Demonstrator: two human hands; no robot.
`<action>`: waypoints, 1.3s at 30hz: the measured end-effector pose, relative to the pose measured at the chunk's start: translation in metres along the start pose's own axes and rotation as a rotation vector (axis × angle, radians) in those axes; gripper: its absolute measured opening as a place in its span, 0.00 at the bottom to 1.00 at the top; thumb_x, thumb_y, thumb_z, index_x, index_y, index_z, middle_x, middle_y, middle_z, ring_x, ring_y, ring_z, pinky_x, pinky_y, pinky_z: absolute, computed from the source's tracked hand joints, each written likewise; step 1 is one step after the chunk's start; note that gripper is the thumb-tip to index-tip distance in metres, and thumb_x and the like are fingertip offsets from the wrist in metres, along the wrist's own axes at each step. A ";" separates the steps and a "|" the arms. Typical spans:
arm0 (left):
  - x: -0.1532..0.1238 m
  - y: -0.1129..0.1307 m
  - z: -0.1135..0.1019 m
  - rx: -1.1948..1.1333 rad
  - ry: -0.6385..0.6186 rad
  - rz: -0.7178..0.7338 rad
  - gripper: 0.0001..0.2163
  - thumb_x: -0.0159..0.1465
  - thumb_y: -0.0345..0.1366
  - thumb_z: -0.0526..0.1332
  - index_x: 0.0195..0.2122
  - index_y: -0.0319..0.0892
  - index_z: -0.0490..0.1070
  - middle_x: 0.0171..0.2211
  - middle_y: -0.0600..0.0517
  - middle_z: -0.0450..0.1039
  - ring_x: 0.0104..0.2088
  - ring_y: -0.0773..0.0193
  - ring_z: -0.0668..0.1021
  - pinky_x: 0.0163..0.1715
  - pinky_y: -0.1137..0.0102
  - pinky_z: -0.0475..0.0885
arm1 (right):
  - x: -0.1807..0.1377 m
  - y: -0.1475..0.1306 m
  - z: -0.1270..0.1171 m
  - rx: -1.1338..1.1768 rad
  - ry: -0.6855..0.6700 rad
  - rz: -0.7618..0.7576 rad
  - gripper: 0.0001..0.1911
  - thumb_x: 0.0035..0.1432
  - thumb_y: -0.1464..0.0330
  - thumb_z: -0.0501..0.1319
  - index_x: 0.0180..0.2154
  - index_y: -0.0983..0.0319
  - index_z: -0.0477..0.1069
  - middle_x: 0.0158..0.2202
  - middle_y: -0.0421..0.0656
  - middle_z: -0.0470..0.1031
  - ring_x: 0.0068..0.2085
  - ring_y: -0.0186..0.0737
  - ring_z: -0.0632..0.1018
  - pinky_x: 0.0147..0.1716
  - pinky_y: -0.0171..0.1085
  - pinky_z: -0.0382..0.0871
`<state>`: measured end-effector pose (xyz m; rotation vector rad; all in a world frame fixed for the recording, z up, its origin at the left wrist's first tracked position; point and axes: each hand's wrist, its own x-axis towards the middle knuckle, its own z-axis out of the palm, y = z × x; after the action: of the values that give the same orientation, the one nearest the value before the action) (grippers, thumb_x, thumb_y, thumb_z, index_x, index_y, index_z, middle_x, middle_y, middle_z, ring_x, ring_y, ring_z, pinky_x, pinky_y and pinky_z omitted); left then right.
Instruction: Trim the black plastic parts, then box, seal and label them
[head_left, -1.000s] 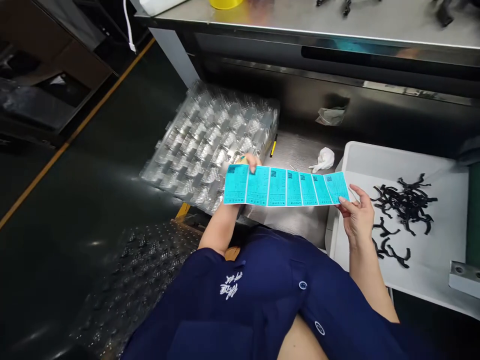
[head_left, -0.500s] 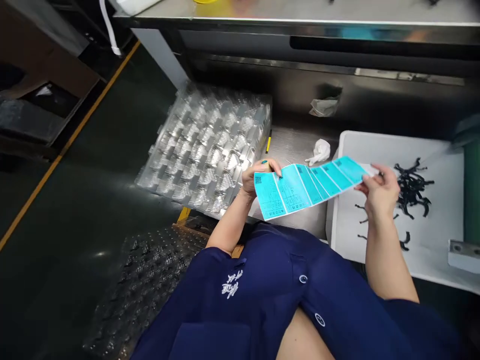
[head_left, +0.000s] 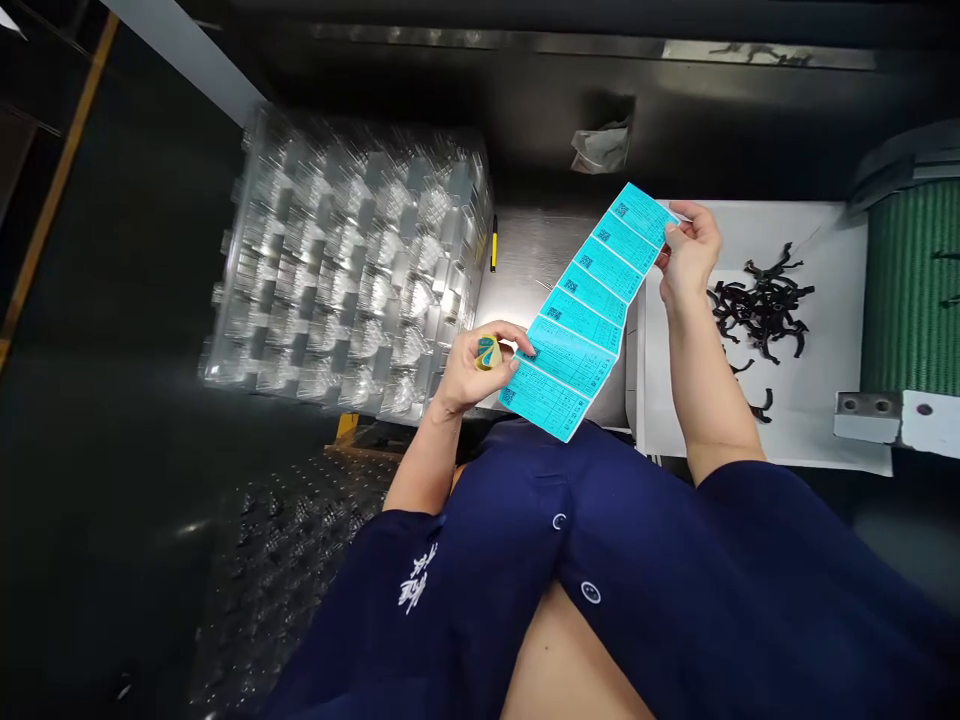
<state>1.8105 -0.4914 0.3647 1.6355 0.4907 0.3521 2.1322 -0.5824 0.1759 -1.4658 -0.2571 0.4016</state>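
Observation:
A long strip of turquoise printed labels (head_left: 587, 308) stretches diagonally between both my hands. My left hand (head_left: 480, 365) pinches its near, lower end and also curls round a small yellow and teal roll-like thing (head_left: 487, 351). My right hand (head_left: 686, 252) pinches the far, upper end above a white tray (head_left: 832, 300). The tray holds several black curved plastic parts (head_left: 761, 305). A stack of clear blister trays (head_left: 352, 270) stands just left of my left hand.
A pen with a yellow tip (head_left: 493, 243) lies beside the clear stack on a metal shelf (head_left: 529, 250). Crumpled tissue (head_left: 600, 148) sits further back. A green ribbed belt (head_left: 911, 285) and a metal block (head_left: 870, 416) are at the right. More clear trays (head_left: 285, 560) lie low left.
The strip has swung from level to a steep diagonal: my right hand rose and went away from me, my left came nearer. The view has tilted downward.

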 end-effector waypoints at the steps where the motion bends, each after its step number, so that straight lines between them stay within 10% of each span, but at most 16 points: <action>1: 0.000 0.004 -0.001 0.030 -0.016 -0.009 0.08 0.48 0.37 0.71 0.28 0.39 0.80 0.32 0.46 0.76 0.29 0.61 0.73 0.28 0.68 0.64 | 0.001 0.001 0.003 -0.048 0.009 0.021 0.22 0.70 0.52 0.57 0.56 0.59 0.66 0.33 0.38 0.66 0.32 0.30 0.65 0.36 0.37 0.68; 6: 0.012 0.023 -0.015 0.154 -0.174 -0.017 0.08 0.47 0.28 0.64 0.27 0.38 0.82 0.30 0.45 0.78 0.27 0.61 0.74 0.29 0.67 0.66 | -0.019 -0.025 0.014 -0.490 -0.092 -0.246 0.16 0.63 0.62 0.65 0.51 0.60 0.73 0.50 0.47 0.70 0.45 0.41 0.73 0.52 0.48 0.71; 10: 0.031 0.036 -0.031 0.198 -0.292 -0.101 0.11 0.42 0.23 0.61 0.24 0.37 0.81 0.27 0.46 0.78 0.27 0.58 0.77 0.27 0.68 0.67 | -0.069 -0.091 0.035 -0.355 -0.522 -0.481 0.22 0.55 0.52 0.71 0.48 0.55 0.76 0.54 0.46 0.72 0.58 0.53 0.72 0.57 0.51 0.70; 16: 0.054 0.059 -0.033 0.189 -0.415 -0.104 0.07 0.43 0.22 0.67 0.24 0.38 0.81 0.24 0.50 0.77 0.28 0.58 0.78 0.29 0.68 0.70 | -0.128 -0.150 0.070 -0.211 -1.291 -0.306 0.24 0.47 0.45 0.73 0.28 0.59 0.77 0.24 0.37 0.70 0.28 0.35 0.70 0.30 0.35 0.65; 20: 0.045 0.052 -0.041 -0.068 -0.024 0.021 0.13 0.55 0.40 0.74 0.38 0.39 0.82 0.36 0.46 0.80 0.29 0.63 0.78 0.28 0.72 0.71 | -0.134 -0.133 0.071 -0.032 -0.938 -0.137 0.28 0.51 0.45 0.71 0.21 0.61 0.70 0.19 0.36 0.61 0.24 0.31 0.61 0.24 0.34 0.54; 24: 0.022 0.028 -0.045 -0.303 0.292 0.075 0.26 0.53 0.57 0.74 0.42 0.39 0.81 0.40 0.45 0.80 0.14 0.81 0.59 0.15 0.76 0.60 | -0.144 -0.112 0.077 0.208 -0.524 -0.070 0.26 0.48 0.43 0.72 0.26 0.59 0.74 0.24 0.37 0.67 0.27 0.34 0.66 0.27 0.35 0.60; 33: -0.011 0.012 -0.020 -0.094 0.498 -0.031 0.21 0.51 0.52 0.77 0.26 0.39 0.74 0.22 0.53 0.70 0.21 0.67 0.70 0.20 0.71 0.66 | -0.176 -0.122 0.090 0.252 -0.785 0.026 0.26 0.46 0.45 0.73 0.33 0.60 0.75 0.28 0.38 0.72 0.30 0.35 0.70 0.29 0.34 0.65; 39: -0.024 0.021 -0.023 0.127 0.442 0.009 0.26 0.57 0.51 0.73 0.18 0.41 0.60 0.17 0.57 0.54 0.19 0.72 0.57 0.19 0.71 0.51 | -0.178 -0.132 0.094 0.275 -0.654 -0.001 0.28 0.55 0.43 0.67 0.24 0.60 0.69 0.21 0.35 0.59 0.24 0.30 0.62 0.23 0.32 0.62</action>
<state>1.7806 -0.4857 0.3893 1.6848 0.8519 0.7083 1.9466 -0.5787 0.3292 -1.0287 -0.6944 0.8770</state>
